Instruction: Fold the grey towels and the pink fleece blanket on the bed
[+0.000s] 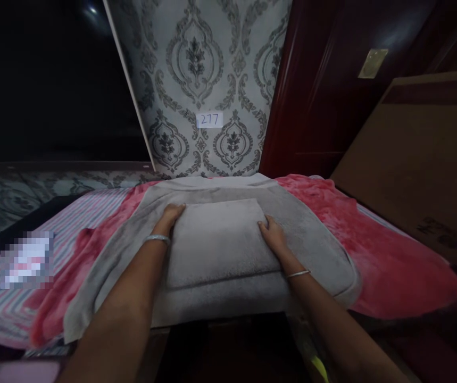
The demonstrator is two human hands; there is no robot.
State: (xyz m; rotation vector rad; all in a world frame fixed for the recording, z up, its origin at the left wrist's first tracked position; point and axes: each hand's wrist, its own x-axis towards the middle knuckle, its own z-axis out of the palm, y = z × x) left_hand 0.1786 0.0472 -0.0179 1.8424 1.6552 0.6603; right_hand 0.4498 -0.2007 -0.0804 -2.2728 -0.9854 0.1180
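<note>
Touching at left: your left hand (pixel 171 215) meets the folded grey cloth (pixel 220 239) near its far corner (pinching or not, you cannot tell).
Right edge: your right hand (pixel 274 235), thumb against the cloth, grip likewise unclear.
Underneath: a spread grey blanket (pixel 318 247), overlying a red blanket (pixel 396 276).

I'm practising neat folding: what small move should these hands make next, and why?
I'd probably square up the folded grey cloth gently: the left hand is at its far left corner, the right hand at its right edge, and its near edge looks slightly slanted in this view.
</note>
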